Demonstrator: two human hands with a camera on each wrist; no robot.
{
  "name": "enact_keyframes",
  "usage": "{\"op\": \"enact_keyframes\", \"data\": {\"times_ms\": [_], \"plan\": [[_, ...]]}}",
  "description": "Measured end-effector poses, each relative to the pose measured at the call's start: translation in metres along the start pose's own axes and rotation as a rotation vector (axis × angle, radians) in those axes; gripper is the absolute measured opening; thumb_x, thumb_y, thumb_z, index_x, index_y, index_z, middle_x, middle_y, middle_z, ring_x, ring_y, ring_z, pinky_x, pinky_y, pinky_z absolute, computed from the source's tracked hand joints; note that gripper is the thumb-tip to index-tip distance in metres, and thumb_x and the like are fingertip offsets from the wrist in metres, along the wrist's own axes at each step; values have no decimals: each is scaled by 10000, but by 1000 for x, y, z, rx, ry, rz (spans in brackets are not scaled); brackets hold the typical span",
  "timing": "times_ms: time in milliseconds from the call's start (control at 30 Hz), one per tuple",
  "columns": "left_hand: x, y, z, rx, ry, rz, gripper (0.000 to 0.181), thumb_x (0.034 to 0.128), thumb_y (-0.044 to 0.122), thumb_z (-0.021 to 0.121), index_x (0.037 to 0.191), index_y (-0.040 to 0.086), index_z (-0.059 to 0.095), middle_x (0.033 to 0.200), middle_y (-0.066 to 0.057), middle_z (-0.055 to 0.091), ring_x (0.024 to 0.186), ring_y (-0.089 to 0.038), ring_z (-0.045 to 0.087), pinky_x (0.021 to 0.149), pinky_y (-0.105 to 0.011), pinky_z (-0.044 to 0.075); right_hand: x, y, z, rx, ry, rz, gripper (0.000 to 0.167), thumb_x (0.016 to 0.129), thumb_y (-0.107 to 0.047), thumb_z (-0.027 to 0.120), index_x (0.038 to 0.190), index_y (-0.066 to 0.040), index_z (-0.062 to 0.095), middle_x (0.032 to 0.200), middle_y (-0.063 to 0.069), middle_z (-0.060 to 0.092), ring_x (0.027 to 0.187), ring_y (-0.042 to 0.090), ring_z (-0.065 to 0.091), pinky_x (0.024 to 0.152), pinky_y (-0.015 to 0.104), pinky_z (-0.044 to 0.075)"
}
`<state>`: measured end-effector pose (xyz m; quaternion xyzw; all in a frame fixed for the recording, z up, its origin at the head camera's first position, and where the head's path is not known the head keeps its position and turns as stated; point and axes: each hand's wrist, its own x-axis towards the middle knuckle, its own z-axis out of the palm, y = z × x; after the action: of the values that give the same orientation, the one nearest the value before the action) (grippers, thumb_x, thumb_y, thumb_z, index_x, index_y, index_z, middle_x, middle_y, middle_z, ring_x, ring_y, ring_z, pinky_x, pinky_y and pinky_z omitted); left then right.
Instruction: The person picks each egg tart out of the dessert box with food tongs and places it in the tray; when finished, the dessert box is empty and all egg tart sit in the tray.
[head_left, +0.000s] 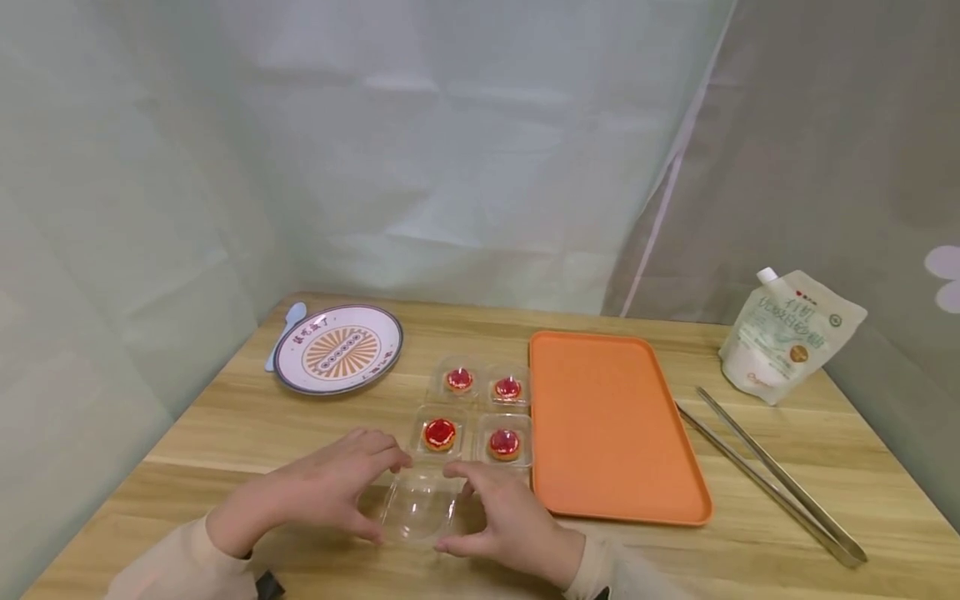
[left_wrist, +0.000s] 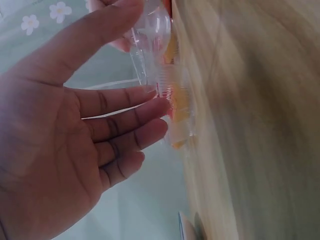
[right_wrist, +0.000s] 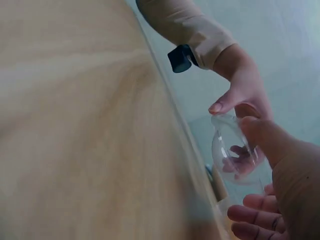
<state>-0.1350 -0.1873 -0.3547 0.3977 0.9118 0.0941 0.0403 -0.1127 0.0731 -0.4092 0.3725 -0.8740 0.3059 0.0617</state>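
Between the two hands, a clear plastic lid (head_left: pixel 420 506) is held by its sides, with nothing visible inside. My left hand (head_left: pixel 330 482) grips its left edge, thumb at the near corner and fingers at the far one; in the left wrist view the other fingers of this hand (left_wrist: pixel 85 110) are spread. My right hand (head_left: pixel 513 521) grips the right edge the same way. In the right wrist view the domed lid (right_wrist: pixel 232 150) hangs off the wooden surface. Just beyond, several red-topped tarts sit in clear containers, the nearest a tart (head_left: pixel 438 434) and a tart (head_left: pixel 504 444).
An orange tray (head_left: pixel 611 425) lies right of the containers, with metal tongs (head_left: pixel 780 483) beside it. At the back right stands a spouted pouch (head_left: pixel 787 333). A patterned plate (head_left: pixel 341 350) lies at the back left, partly over a light blue spoon (head_left: pixel 295 315).
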Motion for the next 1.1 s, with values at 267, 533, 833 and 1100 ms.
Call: {"op": "enact_keyframes", "data": {"times_ms": [267,533,833,1100], "plan": [[2,-1,5,-2,-48,-30,740,646,499,824,1242,136,578,1139,65,568,1054,-153,510,932,-387,471,0,4,6,-102,-15,13,692,754,-560,737,1253,-111,570,1161,-36,644,906,24,589,831,186,518],[1,-3,9,5,-40,-39,774,637,510,824,1261,125,576,1133,45,569,1055,-170,523,932,-404,471,0,4,7,-178,-44,46,725,745,-625,704,1274,-149,570,1202,-44,633,953,31,606,811,198,527],[-5,-2,-2,5,-7,-61,810,627,557,810,1297,175,562,1095,87,568,1012,-113,508,900,-371,469,1,-1,5,-243,-39,20,794,724,-642,710,1332,-165,526,1240,-41,607,1033,84,615,838,254,549],[1,2,-11,4,59,-33,738,683,455,820,1312,182,549,1121,51,576,1047,-146,534,912,-405,486,2,-7,-12,-298,28,-40,840,691,-630,744,1350,-163,511,1241,-31,582,1052,114,613,812,267,567]]}}
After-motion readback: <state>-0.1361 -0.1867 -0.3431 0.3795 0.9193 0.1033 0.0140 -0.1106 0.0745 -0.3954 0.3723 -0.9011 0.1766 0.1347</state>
